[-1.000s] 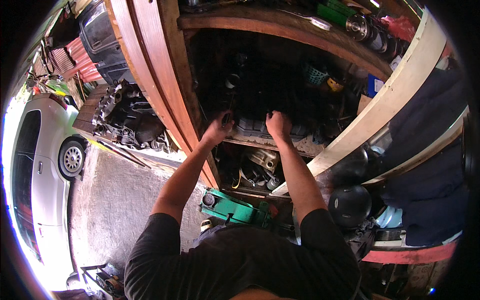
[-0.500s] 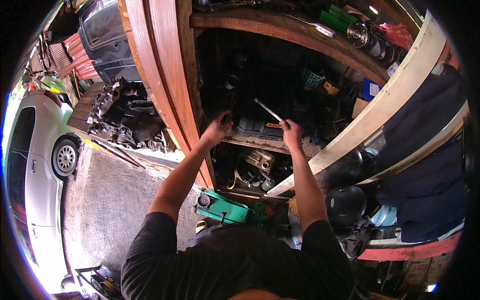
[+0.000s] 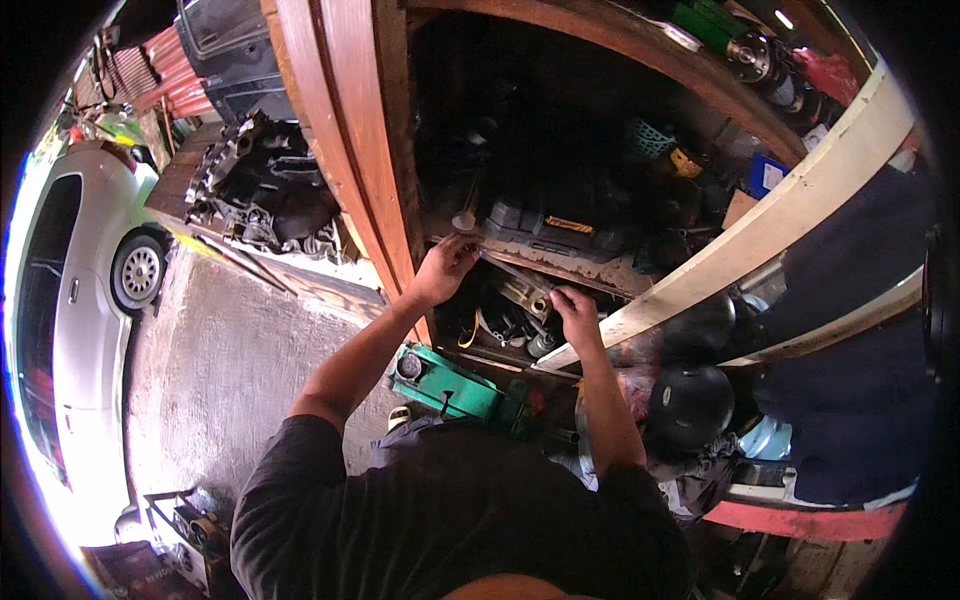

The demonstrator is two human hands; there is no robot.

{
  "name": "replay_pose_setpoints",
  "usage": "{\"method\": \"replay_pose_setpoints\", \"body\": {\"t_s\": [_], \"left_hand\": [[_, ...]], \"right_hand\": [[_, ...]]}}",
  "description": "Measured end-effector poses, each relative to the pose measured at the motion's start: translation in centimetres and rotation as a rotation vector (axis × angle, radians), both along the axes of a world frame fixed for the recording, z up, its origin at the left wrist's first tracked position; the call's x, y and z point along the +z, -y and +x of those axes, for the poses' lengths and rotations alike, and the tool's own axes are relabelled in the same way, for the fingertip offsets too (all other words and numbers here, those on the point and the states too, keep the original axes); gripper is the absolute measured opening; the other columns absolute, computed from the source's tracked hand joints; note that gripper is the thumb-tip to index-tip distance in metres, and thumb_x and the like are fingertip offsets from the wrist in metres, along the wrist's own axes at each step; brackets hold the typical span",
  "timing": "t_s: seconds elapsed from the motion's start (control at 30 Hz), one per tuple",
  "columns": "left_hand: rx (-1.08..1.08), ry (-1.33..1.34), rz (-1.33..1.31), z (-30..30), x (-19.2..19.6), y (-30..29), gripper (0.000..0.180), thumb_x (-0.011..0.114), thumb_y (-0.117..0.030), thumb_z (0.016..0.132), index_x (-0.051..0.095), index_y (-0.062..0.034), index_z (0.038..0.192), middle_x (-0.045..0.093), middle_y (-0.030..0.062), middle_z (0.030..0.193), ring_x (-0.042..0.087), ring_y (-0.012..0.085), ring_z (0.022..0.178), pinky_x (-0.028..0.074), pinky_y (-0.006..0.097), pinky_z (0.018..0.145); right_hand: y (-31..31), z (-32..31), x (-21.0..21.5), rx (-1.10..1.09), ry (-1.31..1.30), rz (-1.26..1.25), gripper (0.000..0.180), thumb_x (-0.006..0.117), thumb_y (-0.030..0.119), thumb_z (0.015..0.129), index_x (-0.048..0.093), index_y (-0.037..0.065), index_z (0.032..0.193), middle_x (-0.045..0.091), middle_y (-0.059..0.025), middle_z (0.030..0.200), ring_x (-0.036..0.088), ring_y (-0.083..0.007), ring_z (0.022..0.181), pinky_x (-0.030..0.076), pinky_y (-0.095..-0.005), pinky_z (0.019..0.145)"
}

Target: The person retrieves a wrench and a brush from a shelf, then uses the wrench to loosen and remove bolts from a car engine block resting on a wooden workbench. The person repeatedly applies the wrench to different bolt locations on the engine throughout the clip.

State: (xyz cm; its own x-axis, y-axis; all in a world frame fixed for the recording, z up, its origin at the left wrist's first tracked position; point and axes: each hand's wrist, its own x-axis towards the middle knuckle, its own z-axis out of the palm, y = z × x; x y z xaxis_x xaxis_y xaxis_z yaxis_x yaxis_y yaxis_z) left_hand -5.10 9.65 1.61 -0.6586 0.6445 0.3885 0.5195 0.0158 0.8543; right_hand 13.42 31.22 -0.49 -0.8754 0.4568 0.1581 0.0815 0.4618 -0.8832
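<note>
At the frame's centre, the right hand grasps a slim grey metal rod, already in hand but seemingly not yet put to use, while whether the left hand grips its upper-left end one cannot tell.

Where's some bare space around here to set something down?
The broadest bare patch is the concrete floor, between the pale car, the workbench and the green floor jack. It's crowded on the workbench, with its engine parts, on the shelf around the black case, and below the metal rod, where metal parts lie.
</note>
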Motion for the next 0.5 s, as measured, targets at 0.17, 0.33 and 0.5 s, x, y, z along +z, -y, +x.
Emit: {"method": "replay_pose_setpoints", "body": {"t_s": [0.17, 0.33, 0.5], "left_hand": [[0.086, 0.046, -0.2, 2.6, -2.8, 3.5, 0.023, 0.06, -0.016, 0.092, 0.065, -0.004, 0.112, 0.062, 0.0145, 0.103, 0.064, 0.0277, 0.093, 0.052, 0.034, 0.076], [0.12, 0.249, -0.184, 5.7, -6.2, 8.4, 0.025, 0.064, -0.016, 0.091, 0.066, -0.0043, 0.113, 0.063, 0.0104, 0.101, 0.064, 0.0187, 0.086, 0.051, 0.032, 0.076], [0.252, 0.303, -0.225, 9.2, -8.9, 12.7, 0.03, 0.067, -0.011, 0.087, 0.066, -0.0035, 0.115, 0.065, 0.0094, 0.105, 0.064, 0.0164, 0.086, 0.052, 0.03, 0.076]], "right_hand": [[1.0, 1.0, -3.7, 0.064, 0.049, -0.09, 0.022, 0.061, 0.022, 0.093, 0.07, 0.001, 0.092, 0.069, -0.0077, 0.077, 0.064, -0.0136, 0.076, 0.048, -0.0292, 0.07], [3.7, 1.2, -5.3, 0.185, 0.035, -0.074, 0.018, 0.063, 0.019, 0.092, 0.068, 0.002, 0.092, 0.068, -0.0075, 0.08, 0.062, -0.0136, 0.076, 0.047, -0.0295, 0.071], [7.1, 1.4, -6.3, 0.29, 0.137, -0.095, 0.021, 0.064, 0.02, 0.091, 0.069, 0.001, 0.094, 0.069, -0.0083, 0.081, 0.063, -0.0154, 0.077, 0.048, -0.0305, 0.071]]}}
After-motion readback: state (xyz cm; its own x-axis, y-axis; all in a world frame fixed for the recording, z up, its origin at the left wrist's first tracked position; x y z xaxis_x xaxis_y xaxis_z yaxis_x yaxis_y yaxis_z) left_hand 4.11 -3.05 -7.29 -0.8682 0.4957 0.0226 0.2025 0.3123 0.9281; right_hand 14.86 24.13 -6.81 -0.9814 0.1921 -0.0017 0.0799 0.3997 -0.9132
